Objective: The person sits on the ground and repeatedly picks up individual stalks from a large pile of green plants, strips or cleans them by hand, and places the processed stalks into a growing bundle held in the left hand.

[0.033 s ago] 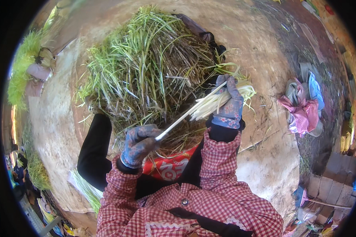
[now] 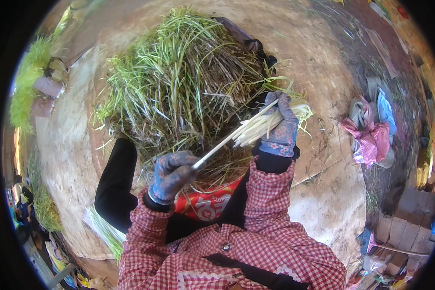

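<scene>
Just beyond pale stalks (image 2: 258, 128), grassy heap (image 2: 179, 72)

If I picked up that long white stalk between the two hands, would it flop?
Probably not much: the long white stalk runs straight from the left hand to the right hand. It's likely light, being so thin. It might snap if bent sharply, since it looks like a slender plant stem.
</scene>
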A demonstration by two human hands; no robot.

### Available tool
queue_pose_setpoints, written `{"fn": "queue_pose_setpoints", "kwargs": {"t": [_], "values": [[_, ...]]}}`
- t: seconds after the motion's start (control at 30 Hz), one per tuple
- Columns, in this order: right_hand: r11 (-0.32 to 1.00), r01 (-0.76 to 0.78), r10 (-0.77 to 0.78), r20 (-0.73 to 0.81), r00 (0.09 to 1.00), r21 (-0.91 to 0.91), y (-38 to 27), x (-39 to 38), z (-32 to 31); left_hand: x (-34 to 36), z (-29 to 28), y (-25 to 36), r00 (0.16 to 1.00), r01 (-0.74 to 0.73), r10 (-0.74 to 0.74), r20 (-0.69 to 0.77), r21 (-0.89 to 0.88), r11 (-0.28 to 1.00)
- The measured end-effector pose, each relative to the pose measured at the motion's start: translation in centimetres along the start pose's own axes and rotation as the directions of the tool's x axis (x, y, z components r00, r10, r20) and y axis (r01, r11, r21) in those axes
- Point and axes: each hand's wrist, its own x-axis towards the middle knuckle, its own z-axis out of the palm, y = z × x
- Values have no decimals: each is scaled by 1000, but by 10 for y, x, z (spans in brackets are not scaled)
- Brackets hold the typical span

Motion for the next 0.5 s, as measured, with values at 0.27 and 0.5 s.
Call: {"fn": "queue_pose_setpoints", "kwargs": {"t": [0.27,0.5], "values": [[992,-48,71,200,977,-116,3,-9,10,31,-2,-28,939,-25,207,-275,545,838],[980,7,34,201,979,-201,11,-17,18,89,7,-51,823,-33,344,-451,567,823]]}}
